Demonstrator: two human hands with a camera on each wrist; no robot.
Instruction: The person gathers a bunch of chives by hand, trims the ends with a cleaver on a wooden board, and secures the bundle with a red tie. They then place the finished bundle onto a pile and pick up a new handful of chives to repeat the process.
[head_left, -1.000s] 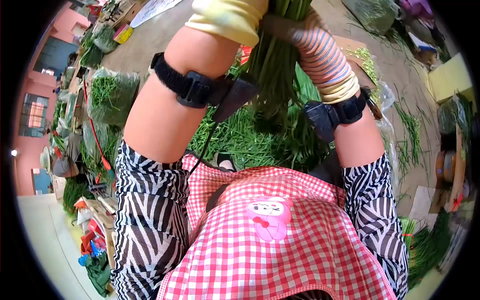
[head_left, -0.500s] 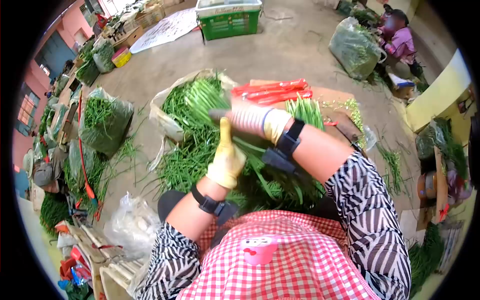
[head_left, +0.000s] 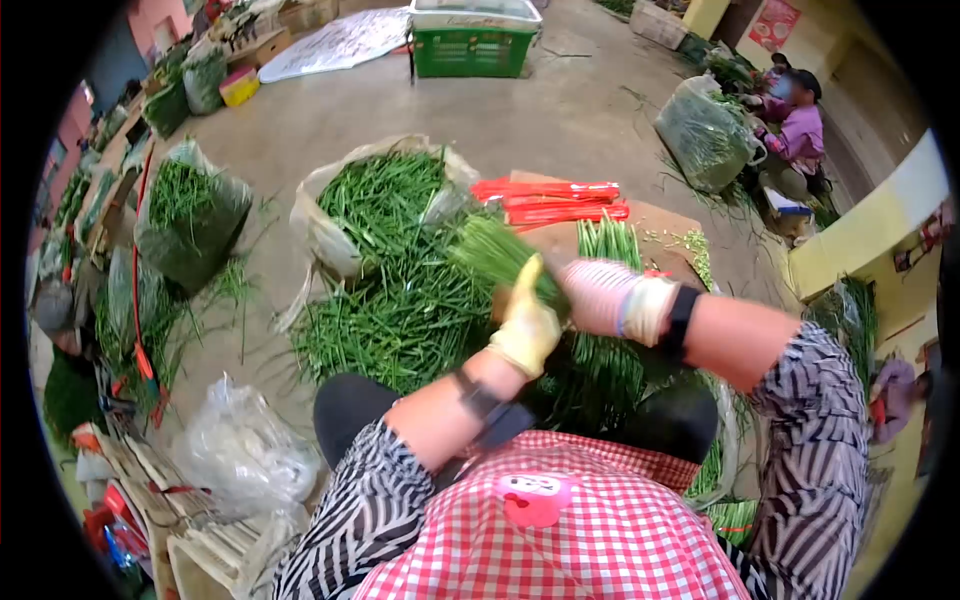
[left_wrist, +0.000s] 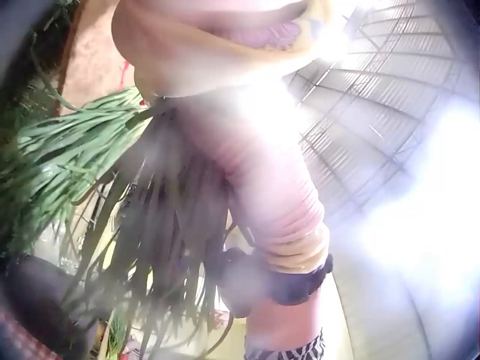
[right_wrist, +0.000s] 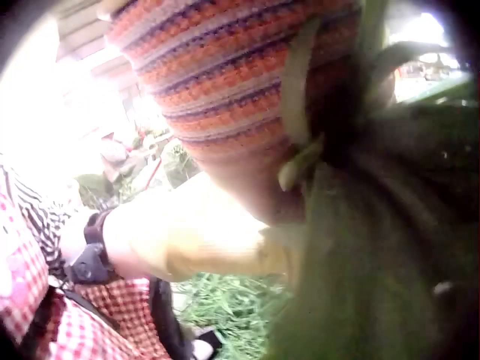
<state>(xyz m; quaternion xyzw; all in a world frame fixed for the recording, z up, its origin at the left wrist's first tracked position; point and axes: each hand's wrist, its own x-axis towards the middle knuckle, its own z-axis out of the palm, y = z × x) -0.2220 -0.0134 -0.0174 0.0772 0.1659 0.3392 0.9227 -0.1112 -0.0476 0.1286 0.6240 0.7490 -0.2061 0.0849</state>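
In the head view, a bunch of green chives (head_left: 488,248) is held in front of the body, its cut stalk ends pointing up and left. My left hand (head_left: 527,328), in a pale yellow glove, grips it with the thumb lying along the stalks. Gloved in striped knit, my right hand (head_left: 605,295) holds the bunch from the right side, slightly blurred. Loose leaves (left_wrist: 161,217) hang below the hands in the left wrist view. Close to the right wrist camera, broad dark leaves (right_wrist: 360,255) cover part of the striped glove (right_wrist: 225,82).
Loose greens (head_left: 385,325) spill from an open bag (head_left: 312,215). Red strips (head_left: 550,200) and another bunch (head_left: 608,240) lie on a brown board (head_left: 665,240). A clear plastic bag (head_left: 245,440) lies left; a green crate (head_left: 472,50) stands ahead. Another person (head_left: 797,135) sits right.
The hands have come down from high in front, bringing the bunch over the pile and then rightward. Its stalk ends now point up-left, and the view has tilted further forward.
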